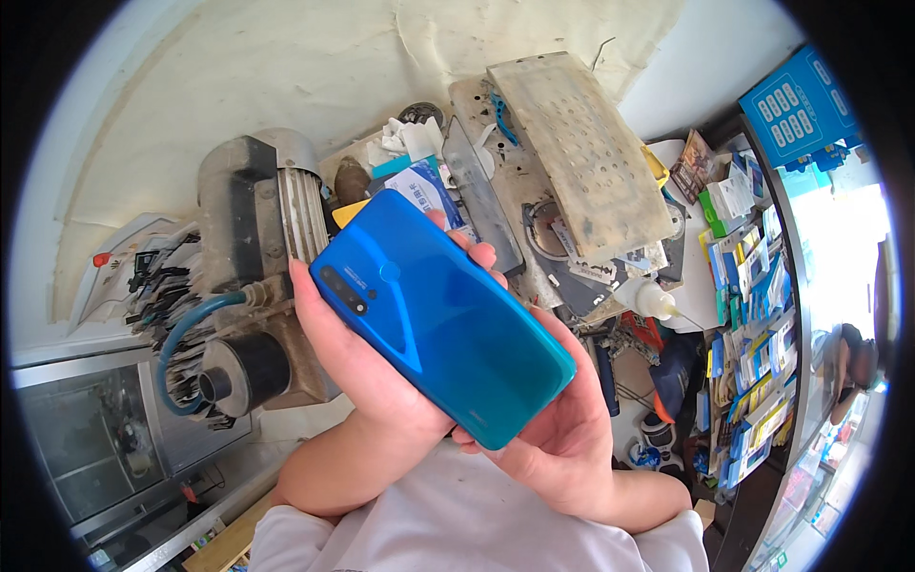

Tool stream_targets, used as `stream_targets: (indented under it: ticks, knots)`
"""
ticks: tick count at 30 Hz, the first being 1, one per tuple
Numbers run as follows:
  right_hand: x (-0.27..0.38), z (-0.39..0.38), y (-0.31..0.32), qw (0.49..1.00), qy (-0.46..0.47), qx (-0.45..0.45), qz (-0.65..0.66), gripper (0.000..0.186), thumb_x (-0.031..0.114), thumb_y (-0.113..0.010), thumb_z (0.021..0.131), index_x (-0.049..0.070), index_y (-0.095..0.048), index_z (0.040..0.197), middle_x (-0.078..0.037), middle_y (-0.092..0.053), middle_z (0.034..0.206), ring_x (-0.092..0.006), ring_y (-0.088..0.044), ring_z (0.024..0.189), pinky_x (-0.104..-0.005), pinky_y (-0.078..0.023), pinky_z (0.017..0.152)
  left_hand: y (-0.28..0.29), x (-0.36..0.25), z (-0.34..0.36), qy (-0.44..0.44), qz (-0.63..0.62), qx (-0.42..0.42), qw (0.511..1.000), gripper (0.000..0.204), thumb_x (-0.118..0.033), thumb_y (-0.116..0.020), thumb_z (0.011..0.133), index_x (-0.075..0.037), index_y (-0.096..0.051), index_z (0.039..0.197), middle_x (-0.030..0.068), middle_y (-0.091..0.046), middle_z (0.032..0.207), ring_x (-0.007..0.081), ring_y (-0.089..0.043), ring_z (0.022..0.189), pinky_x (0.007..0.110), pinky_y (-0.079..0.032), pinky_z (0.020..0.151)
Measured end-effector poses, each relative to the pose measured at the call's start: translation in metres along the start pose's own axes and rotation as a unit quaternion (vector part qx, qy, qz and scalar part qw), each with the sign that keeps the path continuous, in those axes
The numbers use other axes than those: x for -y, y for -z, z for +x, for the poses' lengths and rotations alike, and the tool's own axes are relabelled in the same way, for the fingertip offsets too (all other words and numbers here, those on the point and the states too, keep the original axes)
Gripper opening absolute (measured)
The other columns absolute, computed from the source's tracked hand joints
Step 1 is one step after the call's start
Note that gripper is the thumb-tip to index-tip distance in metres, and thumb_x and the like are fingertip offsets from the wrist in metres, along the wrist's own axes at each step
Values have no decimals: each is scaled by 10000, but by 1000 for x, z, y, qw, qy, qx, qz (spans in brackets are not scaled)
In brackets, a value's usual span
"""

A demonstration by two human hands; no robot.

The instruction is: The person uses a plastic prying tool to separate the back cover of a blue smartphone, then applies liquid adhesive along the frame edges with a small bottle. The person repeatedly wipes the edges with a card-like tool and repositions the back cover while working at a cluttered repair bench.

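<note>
A glossy smartphone (434, 305) fading from blue to green is held up in front of my chest, its back toward me. Its cameras and round fingerprint sensor are at the upper left end. My left hand (357, 353) wraps the phone's left side, with fingertips showing over the far edge. Around the lower right end, my right hand (562, 439) grips it, the thumb near the bottom corner. The phone's screen side is hidden.
A dusty motor pump (253, 210) with a blue hose stands on the left. Beyond the phone lie a worn perforated metal plate (581, 153) and a dark flat panel (481, 195). A white squeeze bottle (653, 300) sits right, beside shelves of boxed packets (753, 353).
</note>
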State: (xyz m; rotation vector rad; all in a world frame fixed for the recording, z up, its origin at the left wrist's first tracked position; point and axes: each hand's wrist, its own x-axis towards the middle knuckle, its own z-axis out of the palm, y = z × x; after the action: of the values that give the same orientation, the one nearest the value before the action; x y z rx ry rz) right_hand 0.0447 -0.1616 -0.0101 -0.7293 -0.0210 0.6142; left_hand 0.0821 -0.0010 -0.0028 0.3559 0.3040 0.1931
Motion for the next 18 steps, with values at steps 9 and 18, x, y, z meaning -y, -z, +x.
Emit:
stream_targets:
  ticks: [9,18]
  knots:
    - [-1,-3,3,999,1,5,-45,1028,-152,-722,844,63,-106,1639,-185,-373,1584,-340,-619,1260,-479,-578,1000,-4,-2,-3,13,-12,11,1000,996,-875,-305,908,4,-595,1276,175,-673,1101,359,-660,1001,468,-554,855]
    - [74,-11,25,926,68,110,-356,791,-39,-776,794,-64,-434,1507,-203,-485,1463,-283,-587,1246,-366,-533,972,-5,-23,-23,249,-38,61,966,1074,-890,-224,908,47,-555,1317,238,-678,1006,387,-658,840,454,-533,791]
